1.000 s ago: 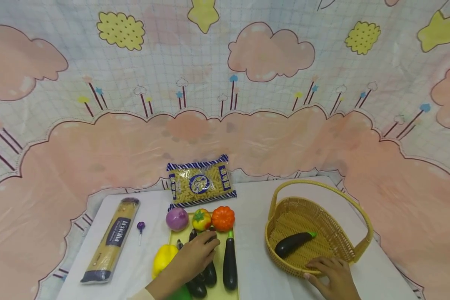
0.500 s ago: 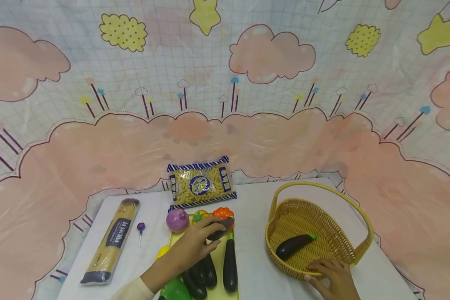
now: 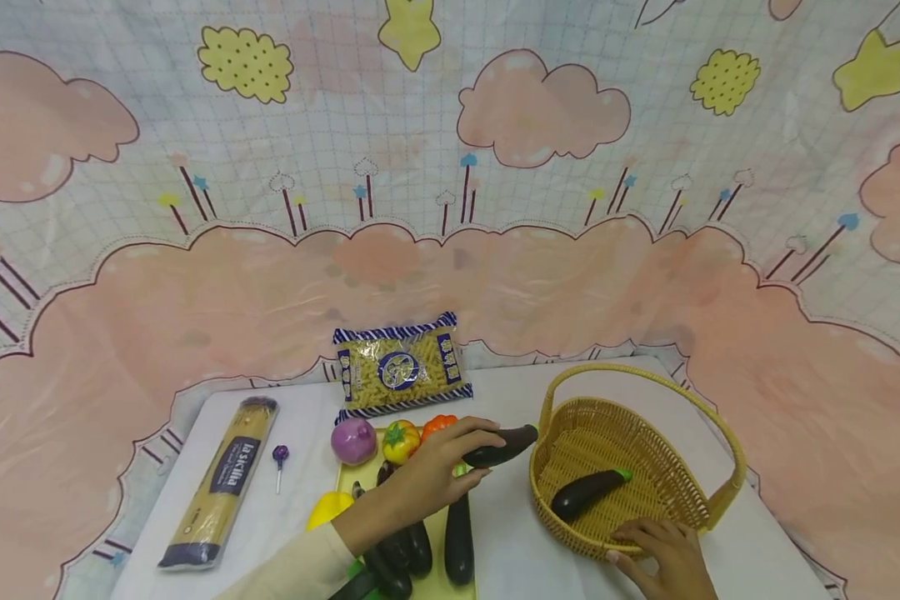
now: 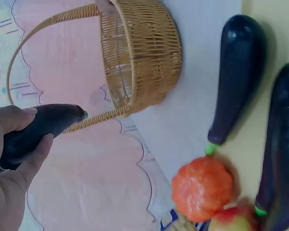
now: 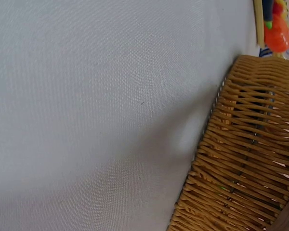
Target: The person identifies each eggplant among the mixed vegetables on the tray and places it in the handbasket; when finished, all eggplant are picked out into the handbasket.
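My left hand (image 3: 431,479) grips an eggplant (image 3: 504,447) between thumb and fingers, its green tip towards the wicker basket (image 3: 637,437). It is held in the air between the yellow tray (image 3: 438,525) and the basket. In the left wrist view this eggplant (image 4: 58,120) is partly covered by the fingers. Another eggplant (image 3: 585,493) lies inside the basket. My right hand (image 3: 667,554) holds the basket's near rim, fingers inside and thumb outside. In the right wrist view only the basket's woven side (image 5: 241,144) shows large. Several more eggplants (image 3: 459,537) lie on the tray.
On or beside the tray are a purple onion (image 3: 354,442), a red-yellow tomato-like vegetable (image 3: 401,442), an orange pumpkin (image 3: 438,425) and a yellow pepper (image 3: 328,507). Behind lies a pasta bag (image 3: 401,367). Spaghetti (image 3: 221,483) and a lollipop (image 3: 280,467) lie left. The basket handle (image 3: 645,375) arches up.
My left hand has picked an eggplant up from the tray and carried it right, towards the basket. My right hand has stayed at the basket rim.
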Motion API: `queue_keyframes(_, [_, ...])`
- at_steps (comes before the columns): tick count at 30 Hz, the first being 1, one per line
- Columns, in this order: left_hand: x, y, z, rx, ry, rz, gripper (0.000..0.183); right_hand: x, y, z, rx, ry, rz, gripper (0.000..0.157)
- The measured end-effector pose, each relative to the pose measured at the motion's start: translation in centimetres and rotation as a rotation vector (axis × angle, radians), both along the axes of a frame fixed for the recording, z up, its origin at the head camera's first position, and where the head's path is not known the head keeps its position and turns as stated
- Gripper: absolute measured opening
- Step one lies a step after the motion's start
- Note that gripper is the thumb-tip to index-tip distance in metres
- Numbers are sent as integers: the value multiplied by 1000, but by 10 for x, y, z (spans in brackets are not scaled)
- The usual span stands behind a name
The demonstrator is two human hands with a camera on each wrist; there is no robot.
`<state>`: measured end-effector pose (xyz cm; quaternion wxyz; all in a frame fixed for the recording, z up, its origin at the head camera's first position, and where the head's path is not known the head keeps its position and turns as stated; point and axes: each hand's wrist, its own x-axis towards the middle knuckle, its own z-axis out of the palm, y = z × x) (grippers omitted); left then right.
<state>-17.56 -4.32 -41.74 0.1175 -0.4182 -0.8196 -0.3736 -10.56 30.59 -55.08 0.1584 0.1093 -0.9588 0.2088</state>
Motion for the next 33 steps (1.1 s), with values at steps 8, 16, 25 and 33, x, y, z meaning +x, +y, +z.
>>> queue_keyframes(8, [-17, 46, -12, -57, -108, -130, 36, -1, 0, -2, 14, 3, 4, 16])
queue_keyframes(16, [-31, 102, -47, -227, -142, -123, 38, -1, 0, -1, 8, 35, 12, 18])
queue_keyframes(25, [-28, 127, -64, -371, -221, 2, 61, 1, -3, 5, 26, 31, 27, 16])
queue_keyframes(33, [-28, 127, -70, -470, -112, 45, 59, 0, -3, 7, 39, -33, 22, 16])
